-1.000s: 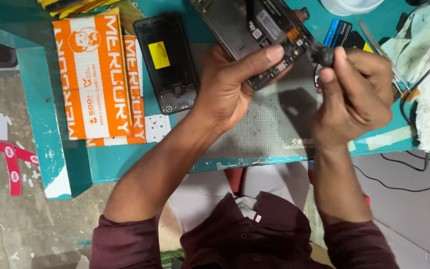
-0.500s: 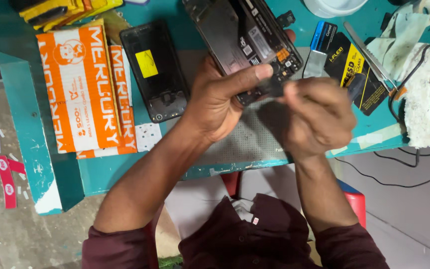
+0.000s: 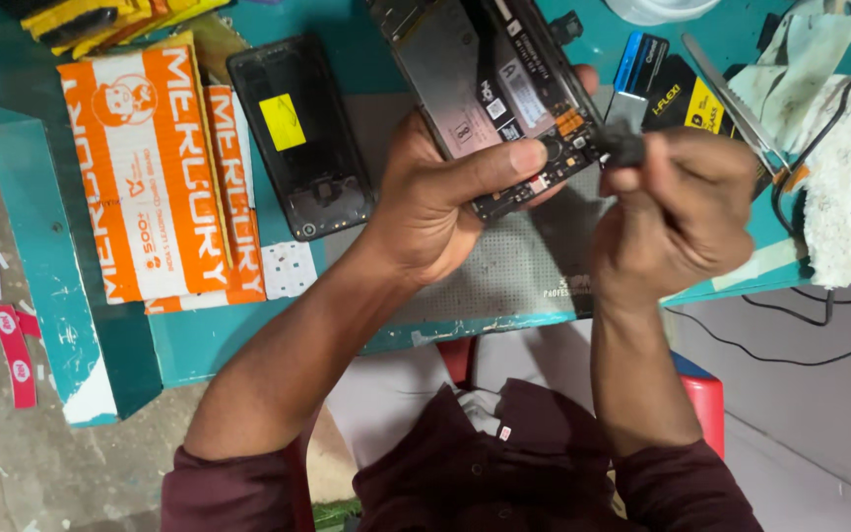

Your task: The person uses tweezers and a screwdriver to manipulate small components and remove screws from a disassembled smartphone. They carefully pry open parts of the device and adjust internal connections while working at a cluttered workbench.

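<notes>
Head view: opened phone [image 3: 490,89], back cover off, board and shield plates exposed, sits tilted at 12 o'clock of the frame, above a grey work mat [image 3: 504,271]. Left hand [image 3: 440,202] grips its lower end, thumb laid flat across the bottom circuit strip, fingers curled beneath. Right hand [image 3: 682,212], at 3 o'clock of the phone, is closed tight around a small black tool [image 3: 622,148]; the tool's head touches the phone's lower right corner. Tip itself is hidden, so contact point on the board cannot be told.

Progress, as judged: disassembly is well along, since the case is open and internals bare; work at the bottom board looks under way, not finished. Reassembly remains.

Outward: a separate black back cover [image 3: 299,138] with yellow sticker lies at 9 o'clock of the phone. Orange cartons [image 3: 155,172] further at 9. Scissors [image 3: 736,99] and small packets [image 3: 662,84] at 2 o'clock. White cloth [image 3: 834,197] with black cable at 3. Teal bench [image 3: 248,335] carries everything.
</notes>
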